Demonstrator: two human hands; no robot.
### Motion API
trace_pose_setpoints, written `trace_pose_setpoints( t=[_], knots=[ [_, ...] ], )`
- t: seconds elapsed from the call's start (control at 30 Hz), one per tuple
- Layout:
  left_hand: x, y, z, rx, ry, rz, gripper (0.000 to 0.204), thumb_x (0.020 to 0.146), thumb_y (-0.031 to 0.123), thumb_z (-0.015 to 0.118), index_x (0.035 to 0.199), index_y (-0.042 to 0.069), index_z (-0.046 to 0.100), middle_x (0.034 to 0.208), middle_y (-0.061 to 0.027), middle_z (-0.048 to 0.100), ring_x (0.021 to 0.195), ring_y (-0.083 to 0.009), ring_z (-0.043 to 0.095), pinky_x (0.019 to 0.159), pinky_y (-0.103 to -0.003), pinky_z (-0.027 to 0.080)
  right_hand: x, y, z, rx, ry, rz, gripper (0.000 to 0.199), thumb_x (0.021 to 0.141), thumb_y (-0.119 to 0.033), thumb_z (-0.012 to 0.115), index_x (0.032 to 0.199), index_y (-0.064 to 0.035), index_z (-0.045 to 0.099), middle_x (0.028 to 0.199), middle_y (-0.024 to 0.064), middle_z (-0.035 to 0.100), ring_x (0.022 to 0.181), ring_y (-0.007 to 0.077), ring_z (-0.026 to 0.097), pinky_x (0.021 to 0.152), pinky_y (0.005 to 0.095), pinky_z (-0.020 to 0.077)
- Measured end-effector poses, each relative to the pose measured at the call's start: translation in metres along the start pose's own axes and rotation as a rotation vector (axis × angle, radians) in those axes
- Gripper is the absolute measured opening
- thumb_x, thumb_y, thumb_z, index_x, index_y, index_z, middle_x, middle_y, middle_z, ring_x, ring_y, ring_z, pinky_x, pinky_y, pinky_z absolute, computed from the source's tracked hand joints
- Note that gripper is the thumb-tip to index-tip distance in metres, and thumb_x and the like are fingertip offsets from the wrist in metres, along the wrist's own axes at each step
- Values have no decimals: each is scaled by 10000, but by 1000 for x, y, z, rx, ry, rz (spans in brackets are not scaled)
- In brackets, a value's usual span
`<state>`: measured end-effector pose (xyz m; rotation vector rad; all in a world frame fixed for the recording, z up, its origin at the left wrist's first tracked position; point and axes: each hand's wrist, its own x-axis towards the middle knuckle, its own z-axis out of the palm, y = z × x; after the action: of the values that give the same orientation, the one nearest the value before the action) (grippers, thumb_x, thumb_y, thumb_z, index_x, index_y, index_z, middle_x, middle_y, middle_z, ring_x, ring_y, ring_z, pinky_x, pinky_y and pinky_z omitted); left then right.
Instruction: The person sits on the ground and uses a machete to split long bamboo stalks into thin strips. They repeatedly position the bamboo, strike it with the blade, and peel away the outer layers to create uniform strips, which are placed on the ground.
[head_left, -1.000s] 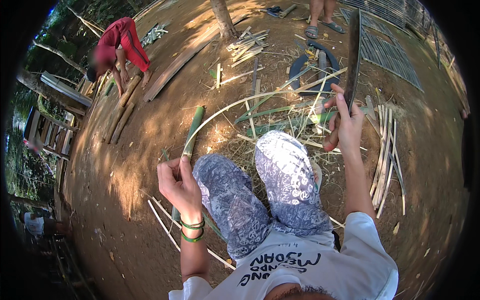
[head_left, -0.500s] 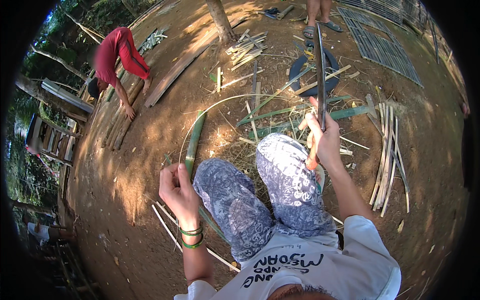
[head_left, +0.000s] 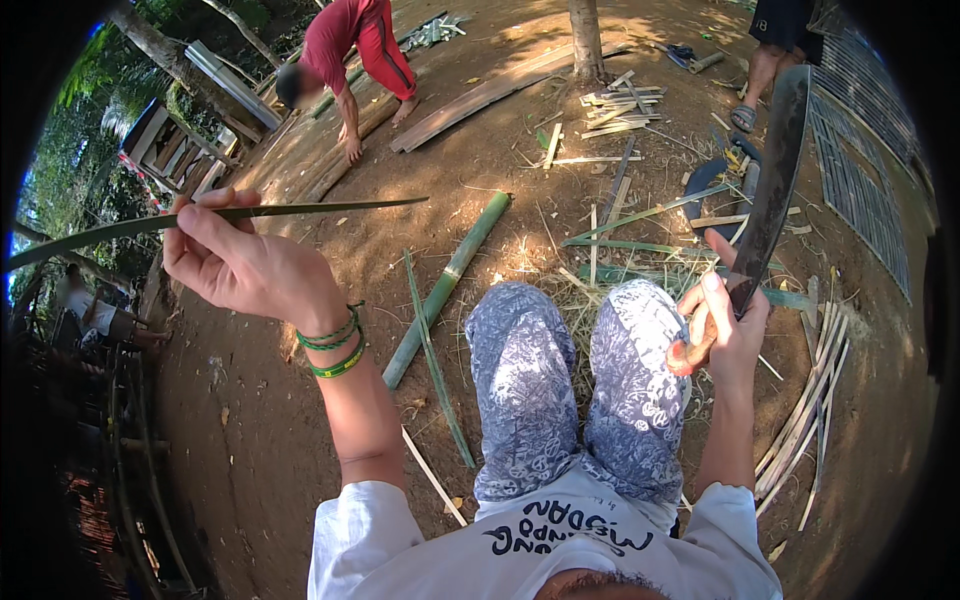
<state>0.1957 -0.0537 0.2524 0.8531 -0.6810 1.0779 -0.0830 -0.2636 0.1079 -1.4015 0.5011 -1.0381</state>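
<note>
a thick green bamboo pole (head_left: 448, 290) lies on the dirt; a person in red (head_left: 350, 50) bends over planks (head_left: 480, 100).

A white short-sleeved shirt (head_left: 540, 540) with dark lettering; just above it, blue-and-white patterned trousers (head_left: 580, 390). Left of the trousers, green beaded bracelets (head_left: 335, 350) circle one wrist.
</note>
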Motion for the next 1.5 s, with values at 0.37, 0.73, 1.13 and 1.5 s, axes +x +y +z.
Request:
trace_pose_setpoints(
  t=[0.37,0.73,1.13,1.5],
  knots=[
    [-147,39,-11,-535,-170,-1015,143,1046,191,518,1139,83,527,1237,-124,615,1134,-232,633,921,-308,581,12,2,57,187,-251,247,486,957,-348,673,1249,36,615,699,74,647,460,62,499,440,208,389],
    [-200,84,-60,-345,-789,-1770,336,1034,180,537,1306,-17,550,1193,-189,657,1102,-242,654,937,-355,538,30,37,52,308,13,321,143,933,-147,638,944,-9,605,712,73,618,485,98,515,440,233,398],
    [-160,56,-68,-368,-1437,-1682,405,999,274,622,1268,-27,586,825,-56,632,682,-111,590,652,-270,490,47,18,23,390,-173,198,176,903,-197,658,940,-35,601,657,52,568,472,128,513,460,273,408],
    [-203,88,-56,-277,-1209,-1725,266,1066,235,491,1092,11,633,640,28,507,462,-29,392,421,-189,299,47,45,-18,147,30,339,426,961,-379,646,1095,26,649,666,62,601,463,97,484,446,243,392]
  ],
)
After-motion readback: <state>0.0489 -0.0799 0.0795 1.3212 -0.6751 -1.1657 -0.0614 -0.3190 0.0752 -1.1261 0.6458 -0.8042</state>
